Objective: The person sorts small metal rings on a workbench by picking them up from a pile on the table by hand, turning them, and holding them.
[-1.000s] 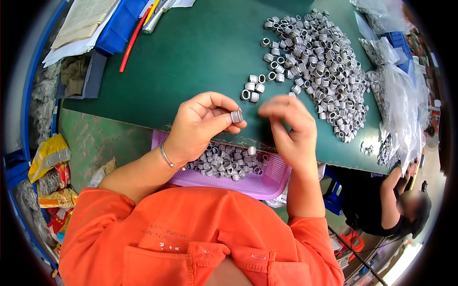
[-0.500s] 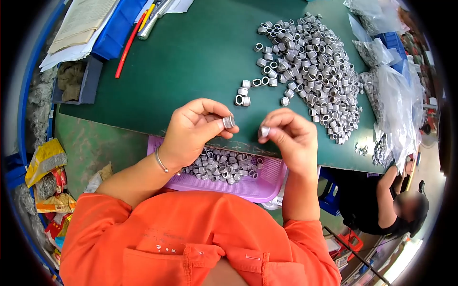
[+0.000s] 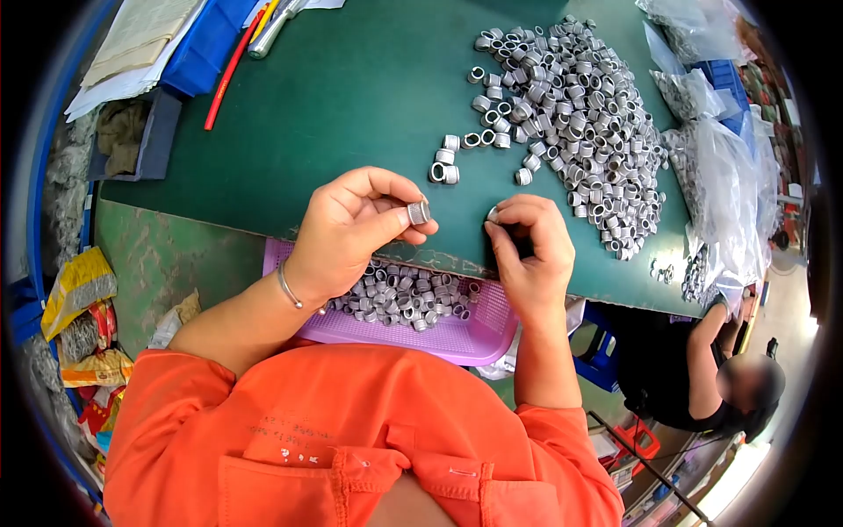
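Between the thumb and fingers of my left hand [image 3: 356, 224] is a short grey metal ring [image 3: 418, 212], held over the table's near edge. My right hand [image 3: 536, 250] is pinched closed to the right of it, with a second metal ring [image 3: 493, 213] mostly covered by the fingertips. A few loose rings [image 3: 445, 172] stand on the green table beyond both hands. Below my wrists sits a pink plastic basket [image 3: 386, 350] holding many similar rings [image 3: 413, 299].
A large pile of metal rings [image 3: 588, 123] covers the table's right side. Clear plastic bags [image 3: 724, 193] line the right edge. At the back left lie a red stick [image 3: 226, 83], a blue bin [image 3: 206, 53] and papers [image 3: 132, 48]. Another person [image 3: 694, 369] is at the lower right.
My right hand has turned, so the ring in it is now mostly hidden by the fingers. My left hand keeps its ring almost in place. The view has shifted slightly.
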The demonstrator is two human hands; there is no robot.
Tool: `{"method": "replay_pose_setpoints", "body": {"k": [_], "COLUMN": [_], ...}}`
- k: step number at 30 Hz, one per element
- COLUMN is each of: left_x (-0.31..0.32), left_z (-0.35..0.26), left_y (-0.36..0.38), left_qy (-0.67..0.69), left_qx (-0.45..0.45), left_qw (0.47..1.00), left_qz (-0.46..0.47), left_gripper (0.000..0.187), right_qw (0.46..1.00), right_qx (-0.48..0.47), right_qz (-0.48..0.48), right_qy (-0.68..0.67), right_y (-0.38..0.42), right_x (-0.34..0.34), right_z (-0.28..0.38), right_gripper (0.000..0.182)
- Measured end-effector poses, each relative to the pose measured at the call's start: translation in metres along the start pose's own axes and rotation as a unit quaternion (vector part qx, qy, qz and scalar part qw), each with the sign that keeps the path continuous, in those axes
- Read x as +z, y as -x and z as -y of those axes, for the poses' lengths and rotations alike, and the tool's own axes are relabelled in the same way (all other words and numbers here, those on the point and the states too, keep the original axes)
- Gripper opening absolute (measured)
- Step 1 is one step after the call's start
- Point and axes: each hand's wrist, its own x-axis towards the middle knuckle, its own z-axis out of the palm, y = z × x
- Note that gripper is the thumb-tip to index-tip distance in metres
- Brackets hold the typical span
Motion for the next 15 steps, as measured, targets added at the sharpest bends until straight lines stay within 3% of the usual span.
{"method": "replay_pose_setpoints", "body": {"k": [1, 5, 11, 15], "left_x": [-0.0002, -0.0006, -0.0013, -0.0019], "left_z": [0.0001, 0.0001, 0.0005, 0.0017], "left_y": [-0.0001, 0.0000, -0.0003, -0.0005], "left_qy": [0.001, -0.003, -0.006, -0.009], "left_qx": [-0.001, 0.002, 0.000, 0.005], "left_qw": [1.000, 1.000, 1.000, 1.000], "left_qz": [-0.001, 0.000, -0.002, 0.003], "left_gripper": [0.014, 0.014, 0.014, 0.014], "right_qw": [0.996, 0.969, 0.916, 0.909], "right_qx": [0.073, 0.093, 0.153, 0.151], "right_qz": [-0.023, -0.038, -0.023, -0.020], "right_qy": [-0.056, -0.227, -0.371, -0.387], "right_y": [0.0018, 0.0049, 0.0064, 0.0075], "right_x": [0.0013, 0.0013, -0.0031, -0.0045], "right_z": [0.0010, -0.0029, -0.0008, -0.0002], "right_gripper": [0.023, 0.044, 0.048, 0.048]}}
